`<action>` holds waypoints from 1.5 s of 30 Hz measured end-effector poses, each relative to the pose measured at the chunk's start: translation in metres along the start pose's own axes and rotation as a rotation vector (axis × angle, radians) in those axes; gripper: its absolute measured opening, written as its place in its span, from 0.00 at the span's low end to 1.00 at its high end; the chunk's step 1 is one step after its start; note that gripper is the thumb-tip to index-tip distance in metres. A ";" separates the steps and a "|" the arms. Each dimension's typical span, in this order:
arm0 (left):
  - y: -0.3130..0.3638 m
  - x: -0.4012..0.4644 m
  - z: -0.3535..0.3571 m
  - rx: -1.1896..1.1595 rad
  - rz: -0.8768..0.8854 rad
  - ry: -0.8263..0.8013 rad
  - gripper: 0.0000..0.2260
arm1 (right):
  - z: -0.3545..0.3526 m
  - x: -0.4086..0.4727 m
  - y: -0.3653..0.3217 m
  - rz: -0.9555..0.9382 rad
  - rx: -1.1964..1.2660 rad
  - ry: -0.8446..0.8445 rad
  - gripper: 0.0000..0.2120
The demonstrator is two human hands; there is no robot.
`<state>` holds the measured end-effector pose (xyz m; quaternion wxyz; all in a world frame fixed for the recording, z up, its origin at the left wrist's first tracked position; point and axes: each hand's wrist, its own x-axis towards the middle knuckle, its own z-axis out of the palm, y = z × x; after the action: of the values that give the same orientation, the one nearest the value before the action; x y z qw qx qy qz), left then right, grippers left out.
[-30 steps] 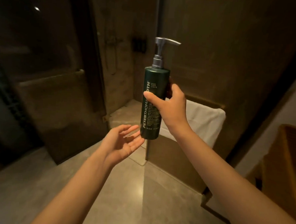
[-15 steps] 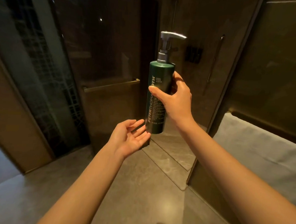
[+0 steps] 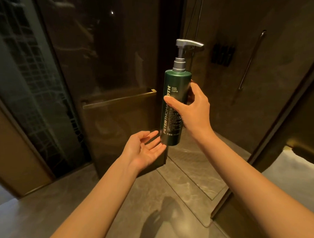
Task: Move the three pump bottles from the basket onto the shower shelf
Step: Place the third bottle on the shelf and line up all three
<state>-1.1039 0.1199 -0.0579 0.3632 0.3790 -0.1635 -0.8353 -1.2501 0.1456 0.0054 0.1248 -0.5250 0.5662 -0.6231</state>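
Upright at the shower doorway, we carry a green pump bottle [image 3: 173, 108] with our right hand [image 3: 193, 109] clamped around its middle, pump head clear above the grip. Our left hand [image 3: 143, 151] lies open and empty, palm up just under the base, likely as a guard against a slip.

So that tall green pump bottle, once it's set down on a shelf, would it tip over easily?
Probably somewhat. The green pump bottle is tall and narrow with a pump head jutting sideways, so a nudge up high could topple it. Its smooth body may be slippery if wet; the right hand wraps it while the left hand waits open below. It looks rigid, not squashy.
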 end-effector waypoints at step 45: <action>0.177 0.739 0.462 0.032 -0.204 -0.122 0.09 | -0.102 0.736 0.452 0.073 -0.041 0.136 0.30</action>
<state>-1.6977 -0.5420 -0.0357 0.2593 0.3480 -0.1593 -0.8867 -1.8371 -0.4954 0.0241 0.0981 -0.4628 0.6049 -0.6405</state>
